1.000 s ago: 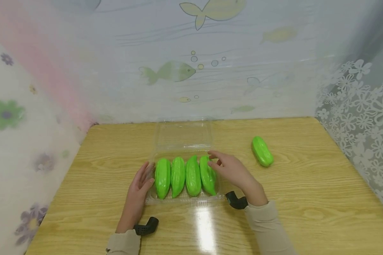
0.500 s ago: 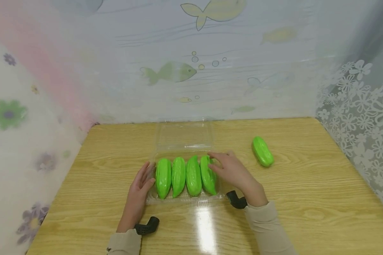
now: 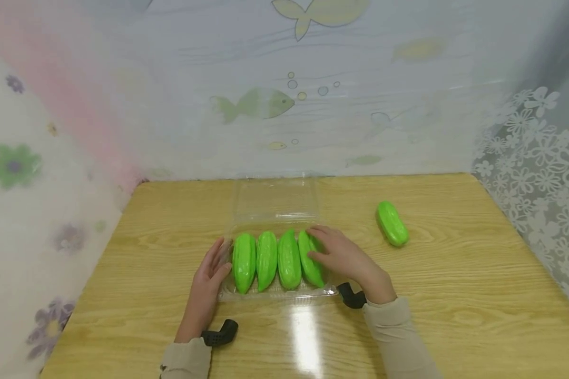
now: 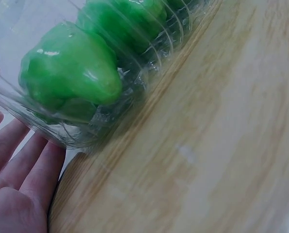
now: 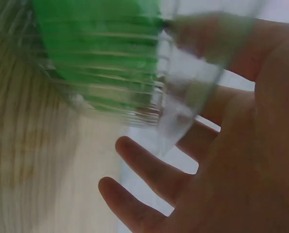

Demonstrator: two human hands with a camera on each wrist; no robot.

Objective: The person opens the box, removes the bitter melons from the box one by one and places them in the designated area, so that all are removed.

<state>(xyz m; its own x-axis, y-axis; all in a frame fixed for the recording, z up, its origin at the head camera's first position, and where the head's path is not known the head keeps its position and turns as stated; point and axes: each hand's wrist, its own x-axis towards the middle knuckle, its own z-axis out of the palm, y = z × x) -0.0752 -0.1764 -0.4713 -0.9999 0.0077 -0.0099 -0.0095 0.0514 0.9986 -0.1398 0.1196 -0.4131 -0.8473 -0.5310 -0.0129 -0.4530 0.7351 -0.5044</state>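
Several glossy, bright-green, elongated fruit-like pieces (image 3: 290, 261) lie side by side in a clear plastic clamshell container (image 3: 277, 296), its lid (image 3: 275, 199) folded back. My left hand (image 3: 207, 279) rests beside the container's left wall; the left wrist view shows its straight fingers (image 4: 40, 167) touching the outside. My right hand (image 3: 346, 256) is at the right wall, thumb and index near the rightmost green piece (image 3: 310, 260). In the right wrist view its lower fingers (image 5: 147, 170) are spread apart outside the plastic. Whether the right fingertips press the piece or the wall is hard to tell.
One more green piece (image 3: 392, 223) lies alone on the wooden table (image 3: 455, 295), right of the container. A fish-printed curtain (image 3: 246, 142) hangs behind the table's far edge. Black wrist-worn devices (image 3: 221, 332) sit at both wrists.
My right hand has moved slightly lower and closer to the rightmost green piece, and the container's right front edge has shifted a little. The left hand stays at the left wall.
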